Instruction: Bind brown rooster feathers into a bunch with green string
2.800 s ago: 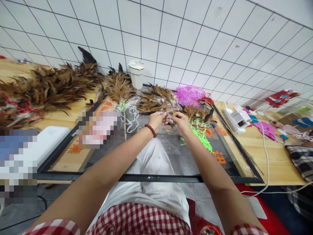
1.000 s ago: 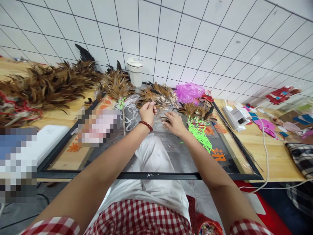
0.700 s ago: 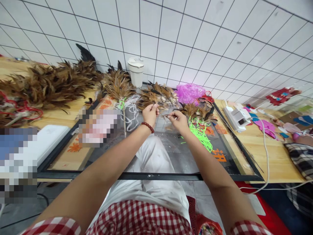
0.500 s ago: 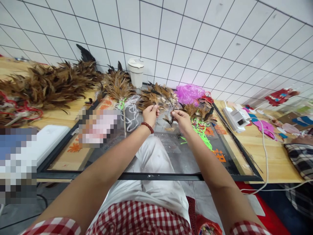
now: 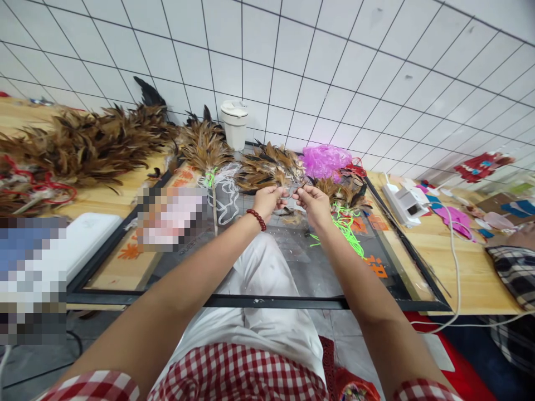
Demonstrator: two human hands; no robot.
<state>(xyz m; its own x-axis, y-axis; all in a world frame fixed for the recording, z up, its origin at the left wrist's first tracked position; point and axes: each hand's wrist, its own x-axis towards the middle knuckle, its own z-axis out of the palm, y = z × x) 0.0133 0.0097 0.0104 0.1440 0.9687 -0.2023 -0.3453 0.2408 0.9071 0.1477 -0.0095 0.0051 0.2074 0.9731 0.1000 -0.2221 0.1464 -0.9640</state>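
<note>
Over the middle of the framed glass panel (image 5: 288, 253), my left hand (image 5: 267, 203) and my right hand (image 5: 314, 205) are pinched closed, fingertips a short way apart. A small dark feather (image 5: 286, 211) shows just below the gap between them, seemingly held in the right fingers. What the left fingertips pinch is too small to make out. Directly behind the hands lies a pile of brown feathers (image 5: 267, 167). Beside the right hand, another feather bunch (image 5: 345, 192) lies with bright green cord (image 5: 349, 234).
A feather bunch on a stick (image 5: 204, 146) and white string (image 5: 225, 200) lie to the left. Behind stand a white lidded cup (image 5: 234, 125) and a purple plastic bag (image 5: 326, 160). At right are a white device (image 5: 407, 205), a cable (image 5: 455, 262) and another person's plaid sleeve (image 5: 512, 273).
My hands have come closer together, the left one moving right and slightly down. The small feather at the right fingers now shows lower, between the two hands.
</note>
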